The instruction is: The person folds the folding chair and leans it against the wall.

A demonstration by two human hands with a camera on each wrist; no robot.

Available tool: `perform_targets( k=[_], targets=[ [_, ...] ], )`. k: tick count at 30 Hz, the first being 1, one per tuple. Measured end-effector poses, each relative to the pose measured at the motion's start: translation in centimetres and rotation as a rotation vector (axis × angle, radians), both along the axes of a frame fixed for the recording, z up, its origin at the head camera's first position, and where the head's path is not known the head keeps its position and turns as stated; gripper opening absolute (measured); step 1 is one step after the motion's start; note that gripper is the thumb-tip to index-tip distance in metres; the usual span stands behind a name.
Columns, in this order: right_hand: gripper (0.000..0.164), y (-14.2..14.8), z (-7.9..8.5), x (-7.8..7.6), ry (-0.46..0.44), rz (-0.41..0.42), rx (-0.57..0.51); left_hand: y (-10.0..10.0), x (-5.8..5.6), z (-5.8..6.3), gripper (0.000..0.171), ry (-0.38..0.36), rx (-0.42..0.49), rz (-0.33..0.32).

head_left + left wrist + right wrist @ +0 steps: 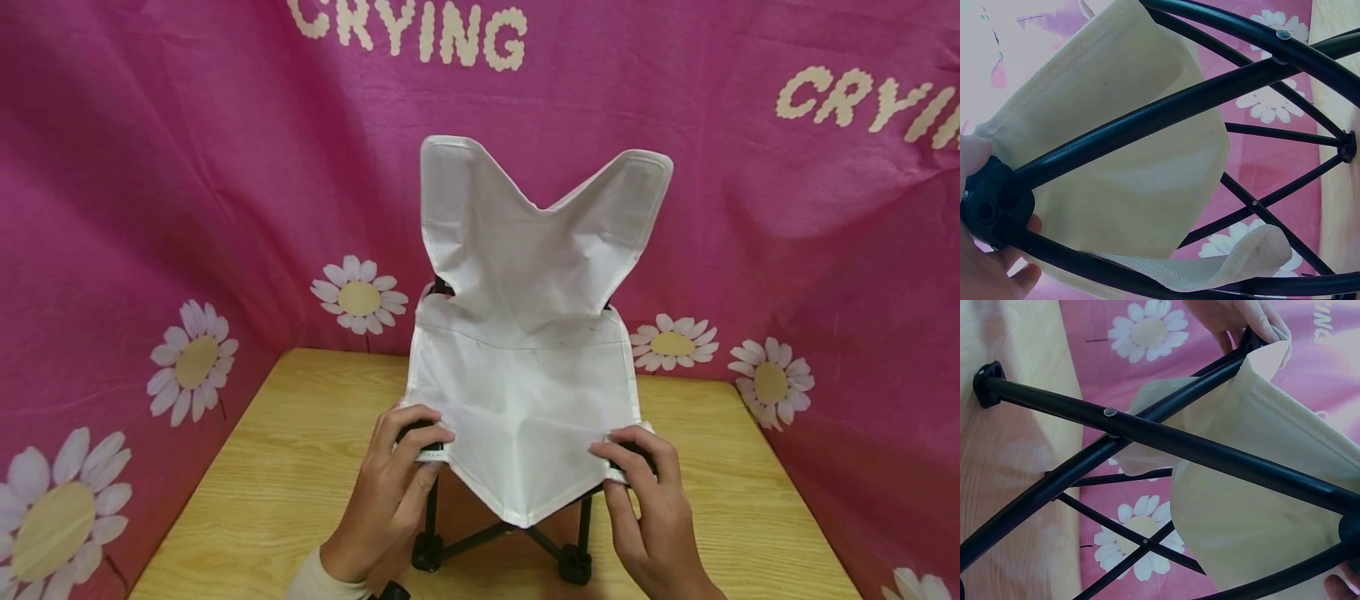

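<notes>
Chair [525, 358], white fabric over black legs [431, 508], stands upright on the pale wood-grained tabletop [277, 467]. Pink cloth [247, 125] hangs behind and along both sides, printed with white daisies [360, 297] and cream letters [427, 32] reading "CRYING". The person's left grip [393, 483] and right grip [651, 500] each grasp a front corner of the seat [517, 442].

Pink daisy-printed cloth [247, 150] walling three sides of a wood-grain tabletop [720, 500] suggests a makeshift booth [750, 250].
</notes>
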State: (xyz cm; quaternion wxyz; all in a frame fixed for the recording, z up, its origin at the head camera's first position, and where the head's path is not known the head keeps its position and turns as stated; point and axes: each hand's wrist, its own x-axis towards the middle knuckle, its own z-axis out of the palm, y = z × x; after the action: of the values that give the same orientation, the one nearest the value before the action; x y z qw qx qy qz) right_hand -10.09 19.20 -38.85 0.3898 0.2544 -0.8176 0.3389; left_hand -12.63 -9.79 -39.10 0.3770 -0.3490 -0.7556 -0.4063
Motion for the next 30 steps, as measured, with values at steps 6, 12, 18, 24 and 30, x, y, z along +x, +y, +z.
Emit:
perform_targets(
  k=[6, 12, 18, 24, 30],
  targets=[
    [0.026, -0.1, 0.2, 0.0, 0.005, 0.004, -0.004, 0.3, 0.0, 0.1, 0.027, -0.004, 0.001, 0.003],
    [0.024, -0.4, 0.6, 0.1, -0.01, -0.009, -0.006, 0.6, 0.1, 0.1, 0.027, 0.001, 0.002, 0.024],
    [0.031, -0.6, 0.8, 0.6, -0.083, -0.101, 0.037, 0.9, 0.2, 0.1, 0.029, 0.014, 0.018, 0.059],
    [0.026, -0.7, 1.0, 0.6, -0.069, -0.148, 0.045, 1.1, 0.3, 0.2, 0.031, 0.039, 0.024, 0.128],
    [0.025, -0.9, 0.9, 0.3, 0.007, -0.141, 0.021, 1.3, 0.3, 0.3, 0.03, 0.036, 0.016, 0.143]
  ],
)
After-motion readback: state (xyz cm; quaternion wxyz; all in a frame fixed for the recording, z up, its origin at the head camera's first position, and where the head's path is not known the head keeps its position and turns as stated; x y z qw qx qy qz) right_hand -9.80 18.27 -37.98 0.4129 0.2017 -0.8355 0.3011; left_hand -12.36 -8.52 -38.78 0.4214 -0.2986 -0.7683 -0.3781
